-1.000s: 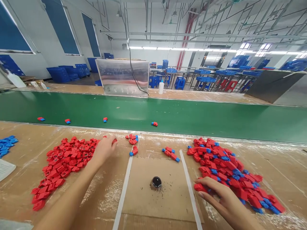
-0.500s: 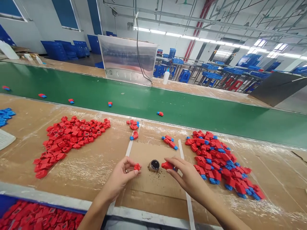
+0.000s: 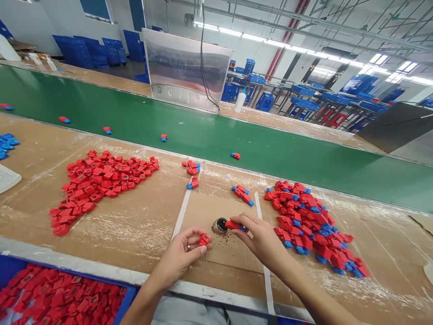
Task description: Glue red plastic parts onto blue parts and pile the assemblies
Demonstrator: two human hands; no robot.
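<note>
My left hand [image 3: 181, 254] pinches a small red plastic piece [image 3: 204, 239] between thumb and fingers, just left of a small round black pot [image 3: 220, 224] on the cardboard mat [image 3: 203, 212]. My right hand [image 3: 262, 239] holds a red and blue part [image 3: 233, 225], its red end touching the pot's rim. A pile of red pieces [image 3: 98, 183] lies to the left. A pile of red and blue parts [image 3: 309, 223] lies to the right.
A green conveyor belt [image 3: 270, 153] runs along the far side and carries several spaced red and blue parts. A blue bin of red pieces [image 3: 57, 295] sits at the near left edge. Small clusters of parts [image 3: 241, 194] lie behind the pot. A metal box [image 3: 187, 70] stands beyond the belt.
Both hands have come in from the two piles to the middle, each with a piece. The right hand has brought its part to the pot's rim. The view has tilted downward.
</note>
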